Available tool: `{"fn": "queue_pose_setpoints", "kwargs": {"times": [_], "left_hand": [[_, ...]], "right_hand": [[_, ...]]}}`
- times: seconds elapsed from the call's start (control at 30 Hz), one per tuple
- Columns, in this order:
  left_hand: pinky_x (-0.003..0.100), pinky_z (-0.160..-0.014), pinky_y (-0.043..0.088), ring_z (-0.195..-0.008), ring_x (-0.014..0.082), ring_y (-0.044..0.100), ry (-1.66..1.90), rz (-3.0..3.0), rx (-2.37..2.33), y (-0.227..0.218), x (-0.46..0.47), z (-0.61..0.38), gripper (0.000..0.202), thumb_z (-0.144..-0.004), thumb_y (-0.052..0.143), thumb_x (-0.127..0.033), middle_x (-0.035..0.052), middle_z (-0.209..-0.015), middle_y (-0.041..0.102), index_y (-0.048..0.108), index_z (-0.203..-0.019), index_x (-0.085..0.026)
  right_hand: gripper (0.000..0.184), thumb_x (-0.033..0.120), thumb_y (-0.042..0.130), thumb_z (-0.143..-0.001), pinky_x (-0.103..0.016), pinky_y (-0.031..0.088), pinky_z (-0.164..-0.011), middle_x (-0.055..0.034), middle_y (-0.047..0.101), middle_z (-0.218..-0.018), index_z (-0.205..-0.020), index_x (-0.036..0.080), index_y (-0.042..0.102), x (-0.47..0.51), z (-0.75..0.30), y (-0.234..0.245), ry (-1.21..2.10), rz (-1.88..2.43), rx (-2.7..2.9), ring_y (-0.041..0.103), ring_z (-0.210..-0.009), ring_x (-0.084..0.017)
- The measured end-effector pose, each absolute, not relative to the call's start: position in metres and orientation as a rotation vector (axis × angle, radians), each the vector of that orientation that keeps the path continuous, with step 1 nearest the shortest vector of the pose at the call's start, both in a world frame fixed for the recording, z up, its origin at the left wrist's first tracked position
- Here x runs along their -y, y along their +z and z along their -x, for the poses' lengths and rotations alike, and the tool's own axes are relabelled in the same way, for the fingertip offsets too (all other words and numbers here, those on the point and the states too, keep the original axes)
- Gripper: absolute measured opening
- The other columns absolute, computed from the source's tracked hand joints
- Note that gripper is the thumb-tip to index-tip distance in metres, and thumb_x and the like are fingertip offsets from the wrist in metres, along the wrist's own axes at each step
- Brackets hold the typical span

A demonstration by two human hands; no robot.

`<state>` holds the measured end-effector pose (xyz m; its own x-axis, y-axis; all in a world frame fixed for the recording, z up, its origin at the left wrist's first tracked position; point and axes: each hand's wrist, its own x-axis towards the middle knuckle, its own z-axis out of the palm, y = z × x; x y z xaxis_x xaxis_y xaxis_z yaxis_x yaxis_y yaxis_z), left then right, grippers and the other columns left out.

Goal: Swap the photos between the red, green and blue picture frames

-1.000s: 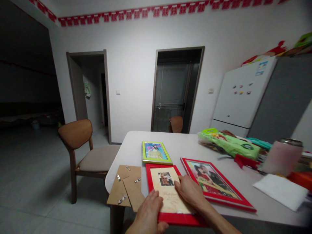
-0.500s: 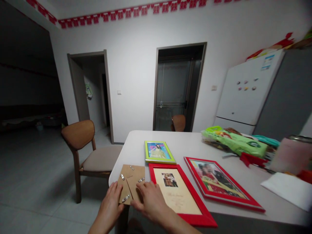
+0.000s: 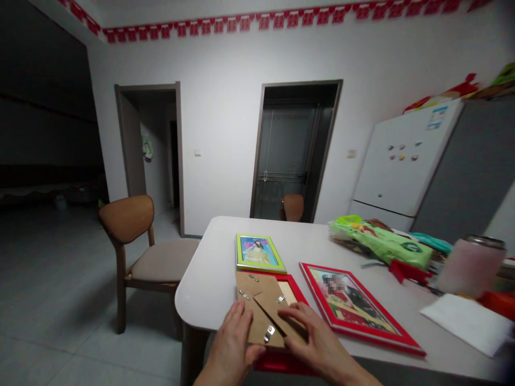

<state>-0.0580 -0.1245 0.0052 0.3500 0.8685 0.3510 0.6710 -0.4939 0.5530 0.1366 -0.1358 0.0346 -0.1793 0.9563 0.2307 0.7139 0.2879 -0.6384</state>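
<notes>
A brown cardboard backing board [image 3: 261,303] with small metal clips and a fold-out stand lies on top of a red picture frame [image 3: 295,284] at the table's near edge. My left hand [image 3: 233,338] grips the board's near left side, thumb curled under its edge. My right hand [image 3: 311,335] rests on the board's stand at the right, fingers pressed down on it. The frame's inner picture is mostly covered by the board.
A larger red framed photo [image 3: 354,308] lies to the right, a small green frame [image 3: 257,252] behind. Farther right on the white table [image 3: 205,284] are a green packet [image 3: 380,241], a pink tumbler [image 3: 469,265] and white paper [image 3: 469,321]. A wooden chair [image 3: 139,246] stands left.
Both hands took the backing board from the table's left edge and moved it right, onto the red frame, covering the picture that was exposed before.
</notes>
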Motion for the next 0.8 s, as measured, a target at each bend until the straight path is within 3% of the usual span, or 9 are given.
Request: {"fn": "queue_pose_setpoints", "kwargs": {"times": [0.2, 0.37, 0.53, 0.6, 0.7, 0.8], "left_hand": [[0.04, -0.095, 0.031, -0.113, 0.028, 0.038, 0.731, -2.281, -1.324, 0.003, 0.124, 0.019, 0.048, -0.058, 0.062, -0.016, 0.0146, -0.121, 0.044, 0.053, -0.105, -0.013], [0.04, -0.095, 0.027, -0.108, 0.0228, 0.043, 0.674, -2.349, -1.342, 0.006, 0.124, 0.018, 0.028, -0.067, 0.053, -0.016, 0.0085, -0.114, 0.052, 0.057, -0.095, -0.017], [0.041, -0.096, 0.023, -0.112, 0.0202, 0.039, 0.578, -2.365, -1.35, 0.01, 0.128, 0.025, 0.019, -0.072, 0.05, -0.019, 0.0037, -0.113, 0.053, 0.057, -0.089, -0.021], [0.042, -0.097, 0.023, -0.113, 0.021, 0.038, 0.594, -2.367, -1.32, 0.011, 0.13, 0.028, 0.023, -0.071, 0.054, -0.024, 0.0046, -0.116, 0.051, 0.055, -0.093, -0.02], [0.044, -0.097, 0.022, -0.115, 0.0253, 0.034, 0.562, -2.381, -1.283, 0.012, 0.132, 0.033, 0.045, -0.063, 0.064, -0.036, 0.0099, -0.123, 0.044, 0.052, -0.102, -0.017], [0.044, -0.097, 0.024, -0.115, 0.028, 0.034, 0.504, -2.398, -1.296, 0.011, 0.132, 0.033, 0.059, -0.056, 0.069, -0.038, 0.0146, -0.124, 0.041, 0.05, -0.107, -0.013]], "right_hand": [[0.039, 0.022, 0.049, -0.057, -0.031, 0.036, -0.087, -0.0086, 0.054, -0.098, -0.094, 0.017, 0.06, 0.135, -0.173, 0.021, 0.503, 1.609, 1.926, 0.049, -0.095, -0.021], [0.038, 0.023, 0.05, -0.057, -0.031, 0.035, -0.088, -0.009, 0.055, -0.1, -0.092, 0.017, 0.063, 0.13, -0.175, 0.008, 0.37, 1.61, 1.937, 0.048, -0.097, -0.022], [0.033, 0.035, 0.048, -0.067, -0.032, 0.036, -0.084, -0.0091, 0.055, -0.098, -0.094, 0.02, 0.062, 0.131, -0.178, 0.006, 0.342, 1.556, 2.048, 0.048, -0.093, -0.021], [0.033, 0.035, 0.044, -0.072, -0.031, 0.036, -0.083, -0.0086, 0.054, -0.098, -0.096, 0.02, 0.061, 0.127, -0.178, 0.007, 0.322, 1.545, 2.066, 0.048, -0.091, -0.02], [0.033, 0.031, 0.038, -0.076, -0.03, 0.035, -0.081, -0.0086, 0.054, -0.095, -0.099, 0.019, 0.059, 0.113, -0.177, 0.009, 0.196, 1.586, 2.063, 0.048, -0.089, -0.019], [0.031, 0.026, 0.035, -0.076, -0.031, 0.035, -0.077, -0.0083, 0.053, -0.089, -0.089, 0.018, 0.062, 0.099, -0.174, 0.01, 0.05, 1.692, 2.084, 0.048, -0.084, -0.019]]}}
